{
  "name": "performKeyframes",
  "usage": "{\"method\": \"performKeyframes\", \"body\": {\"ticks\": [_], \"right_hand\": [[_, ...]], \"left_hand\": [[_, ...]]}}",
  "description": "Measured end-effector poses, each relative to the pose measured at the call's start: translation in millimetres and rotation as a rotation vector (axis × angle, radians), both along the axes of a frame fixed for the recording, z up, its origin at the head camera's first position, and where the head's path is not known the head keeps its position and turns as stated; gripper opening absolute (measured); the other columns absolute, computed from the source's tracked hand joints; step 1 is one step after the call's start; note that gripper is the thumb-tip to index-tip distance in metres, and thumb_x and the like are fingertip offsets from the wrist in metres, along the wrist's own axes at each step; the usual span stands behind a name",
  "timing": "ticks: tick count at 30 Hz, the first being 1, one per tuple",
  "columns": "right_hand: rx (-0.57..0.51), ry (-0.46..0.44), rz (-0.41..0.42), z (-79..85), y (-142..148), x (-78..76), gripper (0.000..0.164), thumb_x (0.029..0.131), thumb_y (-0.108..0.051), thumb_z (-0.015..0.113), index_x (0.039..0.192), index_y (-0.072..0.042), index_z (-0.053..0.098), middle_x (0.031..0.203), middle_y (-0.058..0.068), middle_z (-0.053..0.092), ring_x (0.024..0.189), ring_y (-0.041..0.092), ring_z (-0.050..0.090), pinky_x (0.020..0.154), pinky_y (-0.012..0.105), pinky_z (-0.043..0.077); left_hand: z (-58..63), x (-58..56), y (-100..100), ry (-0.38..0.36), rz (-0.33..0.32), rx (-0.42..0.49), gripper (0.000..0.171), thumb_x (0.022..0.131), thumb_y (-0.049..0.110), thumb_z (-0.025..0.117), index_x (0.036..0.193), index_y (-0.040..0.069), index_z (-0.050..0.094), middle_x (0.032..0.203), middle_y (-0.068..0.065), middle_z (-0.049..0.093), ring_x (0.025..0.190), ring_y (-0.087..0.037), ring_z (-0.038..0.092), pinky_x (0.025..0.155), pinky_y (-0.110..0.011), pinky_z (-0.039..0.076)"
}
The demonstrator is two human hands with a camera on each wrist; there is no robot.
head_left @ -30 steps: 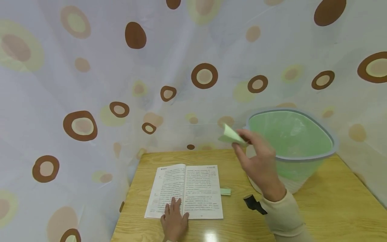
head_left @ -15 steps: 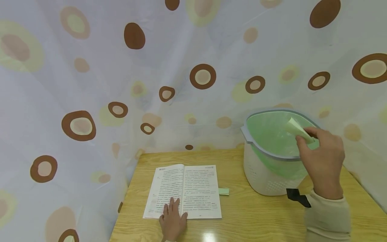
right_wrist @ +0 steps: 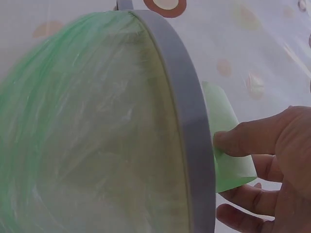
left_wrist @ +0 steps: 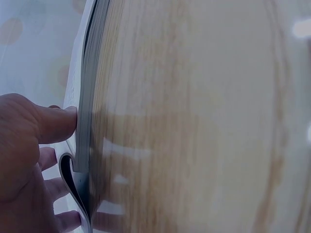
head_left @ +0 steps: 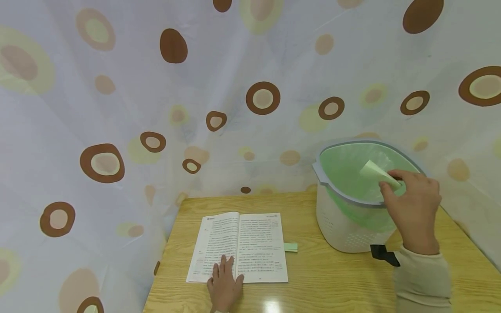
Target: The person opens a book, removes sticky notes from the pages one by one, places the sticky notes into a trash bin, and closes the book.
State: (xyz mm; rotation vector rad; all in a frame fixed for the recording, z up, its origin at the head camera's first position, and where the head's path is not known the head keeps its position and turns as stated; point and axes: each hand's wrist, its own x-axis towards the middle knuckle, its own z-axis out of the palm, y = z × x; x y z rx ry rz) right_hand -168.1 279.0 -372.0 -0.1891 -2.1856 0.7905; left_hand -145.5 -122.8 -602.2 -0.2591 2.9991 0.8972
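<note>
Wood-grain table (head_left: pixel 309 284): open book (head_left: pixel 261 243), green slip (head_left: pixel 291 247), bin (head_left: pixel 332 226).

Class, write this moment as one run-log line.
left grip: resting on open book | right grip: pinching green paper at mouth of bin | green strip: at book's right edge

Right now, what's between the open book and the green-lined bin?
In the head view, a small pale-green paper strip lies at the right edge of the open book; from there to the bin, only bare wooden tabletop shows.

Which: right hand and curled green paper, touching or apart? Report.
Touching: in the head view, the right hand pinches the curled green paper between thumb and fingers.
</note>
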Motion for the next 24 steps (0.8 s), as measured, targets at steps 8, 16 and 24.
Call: {"method": "performKeyframes", "body": {"ticks": [8,16,24], "right_hand": [[0.023,-0.048,-0.011,-3.2,-0.2,-4.1,0.031,0.087,-0.010,0.068,0.115,0.004,0.068,0.120,0.036,0.061,0.115,0.055,0.045,0.095,0.071,0.032],[0.042,0.021,0.027,-5.3,-0.6,-6.7,0.024,0.085,-0.003,0.070,0.107,0.006,0.069,0.117,0.032,0.063,0.114,0.048,0.050,0.108,0.063,0.029],[0.045,0.148,0.056,-2.8,-5.4,-6.0,0.019,0.082,0.002,0.072,0.101,0.008,0.071,0.110,0.032,0.066,0.108,0.048,0.053,0.106,0.061,0.030]], "left_hand": [[-1.9,-1.4,0.4,-0.007,0.007,-0.014,0.059,0.088,0.029,0.067,0.141,0.012,0.049,0.158,-0.018,0.036,0.145,-0.050,0.028,0.110,-0.075,0.024],[-3.6,-1.5,0.2,-0.001,0.002,-0.015,0.059,0.088,0.029,0.066,0.141,0.012,0.049,0.158,-0.019,0.037,0.144,-0.050,0.028,0.109,-0.075,0.024],[-4.8,-2.2,-0.8,0.002,-0.003,-0.011,0.058,0.088,0.029,0.066,0.141,0.011,0.049,0.158,-0.020,0.037,0.144,-0.051,0.028,0.108,-0.076,0.024]]}}
